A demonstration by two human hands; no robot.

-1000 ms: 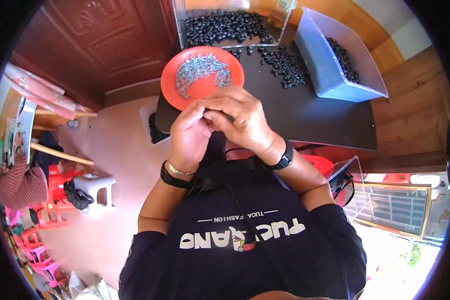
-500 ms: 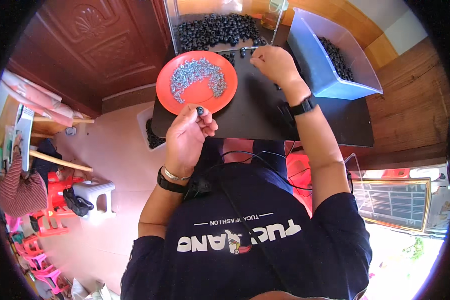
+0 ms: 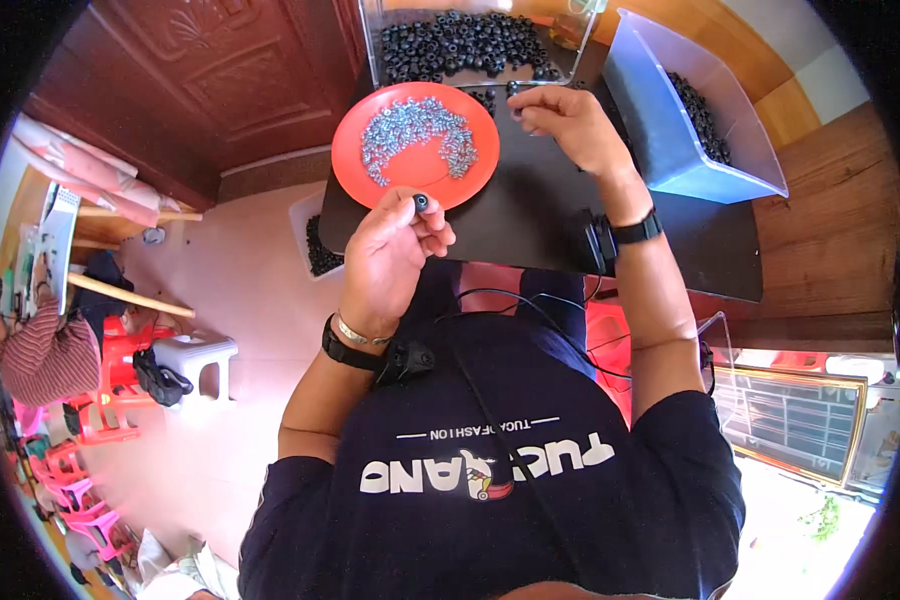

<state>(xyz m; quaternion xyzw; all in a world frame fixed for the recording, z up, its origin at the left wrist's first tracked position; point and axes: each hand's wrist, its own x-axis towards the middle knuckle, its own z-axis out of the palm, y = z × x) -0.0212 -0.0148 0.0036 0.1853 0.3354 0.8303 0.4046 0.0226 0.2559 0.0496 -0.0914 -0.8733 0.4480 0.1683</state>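
My left hand (image 3: 390, 250) is raised by the near edge of a red plate (image 3: 418, 165). Its thumb and fingers pinch a small round black piece (image 3: 421, 203) with a pale, metallic-looking centre. On the plate, many small silvery metal pieces (image 3: 410, 122) lie in a curved heap. My right hand (image 3: 582, 128) is over the dark table, just right of the plate. Its thumb and forefinger close on a small dark piece (image 3: 517, 114), mostly covered by the fingertips. Another black piece (image 3: 513, 88) shows just beyond those fingertips.
Behind the plate stands a clear bin (image 3: 373, 50) with many black pieces (image 3: 460, 45). A bluish bin (image 3: 660, 140) at the right holds more. A white tub (image 3: 303, 220) sits lower left of the table (image 3: 530, 215). Cables hang before my lap. Another person (image 3: 50, 350) is far left.
The whole view has shifted, with the table appearing further right and higher. My right hand has moved left relative to the table, its fingers now more extended. My left hand still holds the black piece.
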